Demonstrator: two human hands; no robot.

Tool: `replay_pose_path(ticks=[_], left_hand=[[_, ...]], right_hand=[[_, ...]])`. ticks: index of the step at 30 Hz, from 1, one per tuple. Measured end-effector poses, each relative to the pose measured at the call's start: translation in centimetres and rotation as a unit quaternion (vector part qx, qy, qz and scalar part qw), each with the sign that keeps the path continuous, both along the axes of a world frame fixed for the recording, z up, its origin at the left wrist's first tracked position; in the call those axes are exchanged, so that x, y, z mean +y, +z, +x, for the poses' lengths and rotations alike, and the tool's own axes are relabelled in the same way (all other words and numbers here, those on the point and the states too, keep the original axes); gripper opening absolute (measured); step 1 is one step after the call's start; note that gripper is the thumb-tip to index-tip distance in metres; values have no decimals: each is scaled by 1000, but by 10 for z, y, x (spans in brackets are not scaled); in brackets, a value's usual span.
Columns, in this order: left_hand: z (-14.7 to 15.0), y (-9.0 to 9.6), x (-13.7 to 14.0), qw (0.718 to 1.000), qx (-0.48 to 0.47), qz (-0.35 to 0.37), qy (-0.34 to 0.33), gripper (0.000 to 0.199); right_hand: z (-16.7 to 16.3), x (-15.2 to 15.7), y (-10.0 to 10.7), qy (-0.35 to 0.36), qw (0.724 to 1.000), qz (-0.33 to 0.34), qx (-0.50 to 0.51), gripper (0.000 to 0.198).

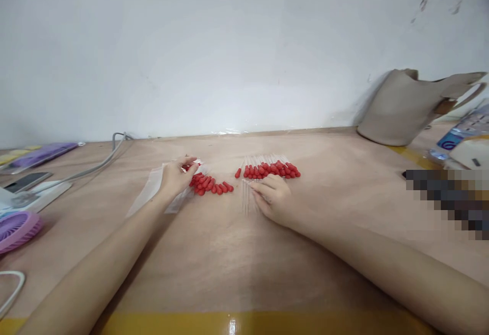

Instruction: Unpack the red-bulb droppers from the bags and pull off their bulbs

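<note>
My left hand (176, 176) is at the left heap of red rubber bulbs (206, 182), thumb and fingers curled round a red bulb that is mostly hidden. Under and beside that hand lies a clear plastic bag (147, 192). My right hand (275, 198) pinches at the ends of thin clear dropper tubes (245, 200) lying side by side on the table. Just beyond it, droppers with red bulbs (271, 170) lie in a row, their clear stems pointing to the wall. A single red-bulbed dropper (238, 173) sits a little left of that row.
A grey cable (103, 163) runs to a white power strip (49, 196) at left, near a phone (28, 182) and a purple fan (19, 230). At right stand a beige bag (397, 108) and a plastic bottle (456, 136). Yellow tape (183, 322) marks the table's front.
</note>
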State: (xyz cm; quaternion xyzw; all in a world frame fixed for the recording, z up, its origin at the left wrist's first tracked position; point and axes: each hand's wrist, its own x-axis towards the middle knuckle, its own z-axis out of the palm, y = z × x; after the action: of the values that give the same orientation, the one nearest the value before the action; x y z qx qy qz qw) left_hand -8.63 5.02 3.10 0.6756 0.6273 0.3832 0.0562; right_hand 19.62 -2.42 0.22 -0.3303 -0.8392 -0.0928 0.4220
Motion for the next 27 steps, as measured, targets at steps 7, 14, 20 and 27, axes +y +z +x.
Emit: replay_pose_path(ticks=[7,14,20,27], left_hand=[[-1,-10,0,999,-4,-38,-19,38],[-2,0,-6,999,37,-35,5,44],[4,5,-12,996,81,26,34,39],[28,13,-26,972,206,111,-21,26]], right_hand=[[-31,13,-8,-71,991,4,-114,18],[-45,8,-7,-89,985,-35,-142,19],[-51,-1,-4,-84,983,-67,-150,35],[-44,-5,-1,-77,980,-80,-165,53]])
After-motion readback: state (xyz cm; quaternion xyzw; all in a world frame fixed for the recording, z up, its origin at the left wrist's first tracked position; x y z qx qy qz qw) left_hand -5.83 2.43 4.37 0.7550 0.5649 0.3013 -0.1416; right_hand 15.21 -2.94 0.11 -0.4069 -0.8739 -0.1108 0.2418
